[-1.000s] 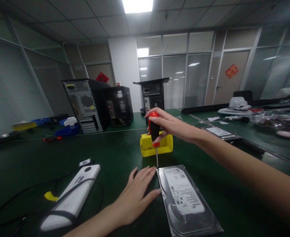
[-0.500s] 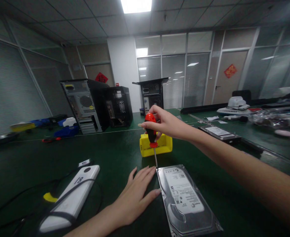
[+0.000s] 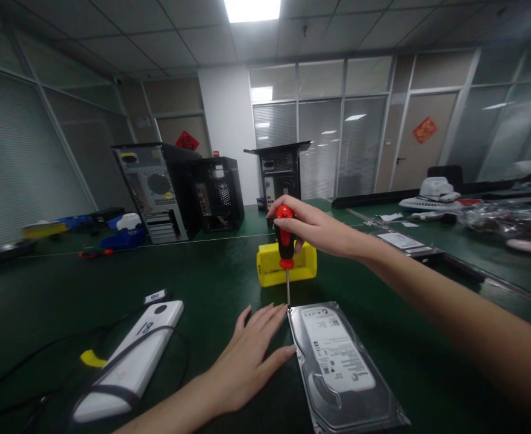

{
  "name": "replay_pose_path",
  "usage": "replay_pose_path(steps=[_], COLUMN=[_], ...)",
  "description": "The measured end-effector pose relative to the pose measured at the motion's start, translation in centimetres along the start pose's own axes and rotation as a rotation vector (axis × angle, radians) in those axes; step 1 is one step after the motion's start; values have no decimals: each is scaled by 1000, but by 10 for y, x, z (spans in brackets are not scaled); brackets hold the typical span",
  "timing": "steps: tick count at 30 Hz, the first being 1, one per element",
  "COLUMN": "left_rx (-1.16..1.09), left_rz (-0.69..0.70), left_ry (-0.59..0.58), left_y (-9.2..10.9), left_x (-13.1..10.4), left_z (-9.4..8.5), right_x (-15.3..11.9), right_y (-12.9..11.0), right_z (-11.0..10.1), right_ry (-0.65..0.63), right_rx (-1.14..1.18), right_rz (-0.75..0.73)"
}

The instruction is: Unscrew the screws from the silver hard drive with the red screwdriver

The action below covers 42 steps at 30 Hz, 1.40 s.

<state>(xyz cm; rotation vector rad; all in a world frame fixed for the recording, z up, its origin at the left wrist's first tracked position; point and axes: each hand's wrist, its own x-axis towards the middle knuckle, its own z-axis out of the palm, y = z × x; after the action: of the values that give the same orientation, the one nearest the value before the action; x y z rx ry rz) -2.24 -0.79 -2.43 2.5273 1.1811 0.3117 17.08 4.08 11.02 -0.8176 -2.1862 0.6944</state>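
A silver hard drive (image 3: pixel 344 361) lies label up on the green table in front of me. My right hand (image 3: pixel 308 223) is closed around the red and black handle of a screwdriver (image 3: pixel 286 241), which stands nearly upright. Its tip meets the drive's far left corner; the screw there is too small to make out. My left hand (image 3: pixel 251 355) lies flat with its fingers spread, the fingertips and thumb touching the drive's left edge. Right behind the screwdriver is a yellow plastic bin (image 3: pixel 265 265).
A white power bank (image 3: pixel 134 355) with a black cable lies at the left. Black computer cases (image 3: pixel 170 193) stand at the back. Another hard drive (image 3: pixel 401 241) and a heap of clear plastic bags (image 3: pixel 504 211) are on the right. A blue bin (image 3: pixel 120 239) sits far left.
The screwdriver's handle has tipped slightly right and is now more upright, with my right hand moving along. My left hand and the hard drive keep their places.
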Motion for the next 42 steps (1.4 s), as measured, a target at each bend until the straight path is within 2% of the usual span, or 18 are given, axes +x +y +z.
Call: replay_pose_path(steps=[3,7,9,13,20,22,25,28,33,39,42], left_rx=[3,10,7,5,3,4,5,0,13,16,22], left_rz=[27,51,48,18,12,9,1,12,-6,7,-3], left_ry=[29,46,43,14,16,12,4,10,-5,10,-5], left_y=[-3,-6,-5,0,2,2,1,0,-2,-2,-1], left_x=[1,1,0,0,0,0,0,0,1,0,-1], left_z=[2,5,5,1,-1,-1,-1,0,2,3,2], right_x=[0,1,1,1,-2,-2,-1,-1,2,5,1], right_y=[4,11,12,9,10,13,17,20,19,18,21], right_z=[-4,0,4,8,1,-2,-3,1,11,8,7], right_ry=[56,183,171,65,-28,-8,91,151,178,90,157], right_rx=[-97,-168,-73,132,325,282,141,118,150,291,125], right_rz=[-30,-35,-44,-48,124,131,113,68,-23,107,37])
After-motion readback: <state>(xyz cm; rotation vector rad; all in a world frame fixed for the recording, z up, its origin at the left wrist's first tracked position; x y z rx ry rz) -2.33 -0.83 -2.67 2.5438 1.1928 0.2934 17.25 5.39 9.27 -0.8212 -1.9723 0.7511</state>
